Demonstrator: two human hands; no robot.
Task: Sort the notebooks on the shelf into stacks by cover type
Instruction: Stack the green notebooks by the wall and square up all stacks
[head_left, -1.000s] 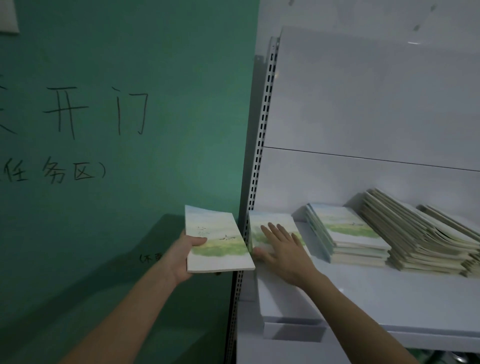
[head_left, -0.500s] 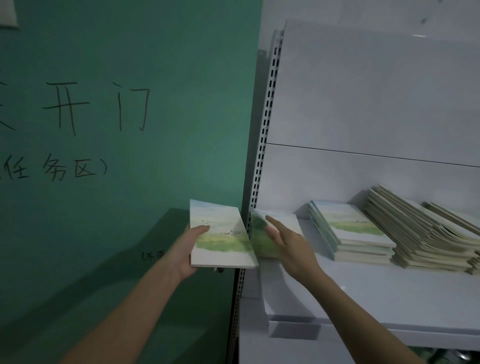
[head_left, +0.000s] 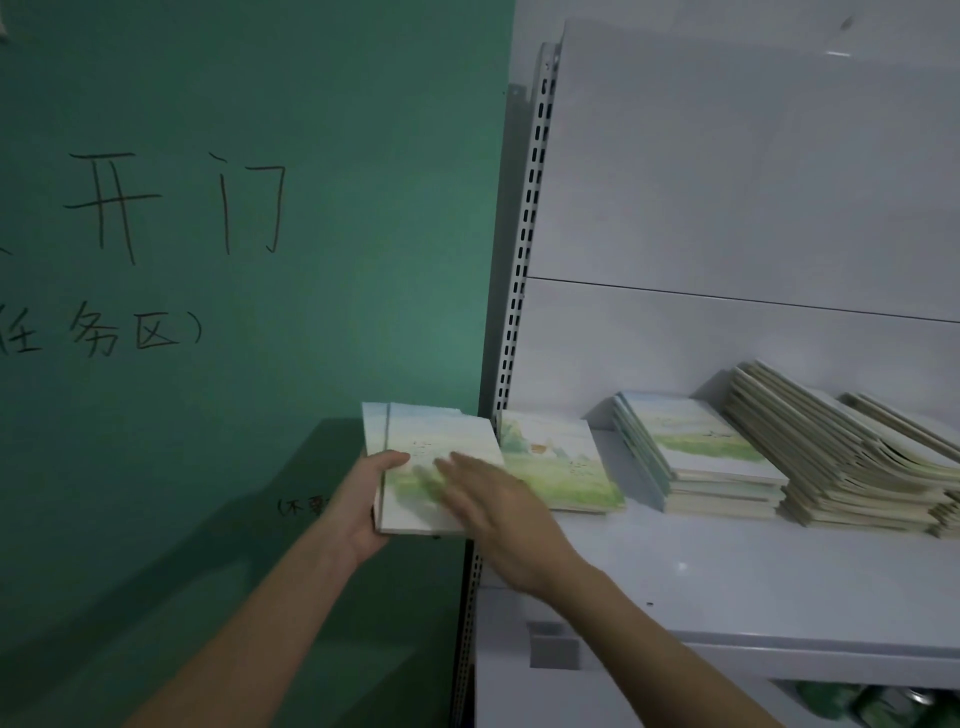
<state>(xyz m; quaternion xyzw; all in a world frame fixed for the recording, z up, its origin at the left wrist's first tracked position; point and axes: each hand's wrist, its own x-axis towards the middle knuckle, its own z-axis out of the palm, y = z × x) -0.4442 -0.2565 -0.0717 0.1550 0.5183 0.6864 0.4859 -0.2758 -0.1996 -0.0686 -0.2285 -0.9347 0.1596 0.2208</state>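
Note:
My left hand (head_left: 363, 499) grips two notebooks (head_left: 436, 447) with sky-and-meadow covers, held in the air just left of the shelf upright. My right hand (head_left: 488, 504) lies flat on the top held notebook with straight, blurred fingers. On the white shelf (head_left: 727, 582) a notebook with a house on its meadow cover (head_left: 561, 462) lies at the left end. Beside it stands a neat stack of meadow-cover notebooks (head_left: 696, 462). Further right is a slumped pile of notebooks (head_left: 841, 467) showing mostly page edges.
A green wall (head_left: 260, 312) with handwritten characters fills the left. The perforated metal upright (head_left: 524, 260) marks the shelf's left edge. The shelf's white back panel (head_left: 727, 208) rises behind the stacks. Green items show dimly below the shelf at bottom right.
My right hand lifted a notebook off the shelf's left end and laid it onto the one in my left hand, uncovering the house-cover notebook beneath.

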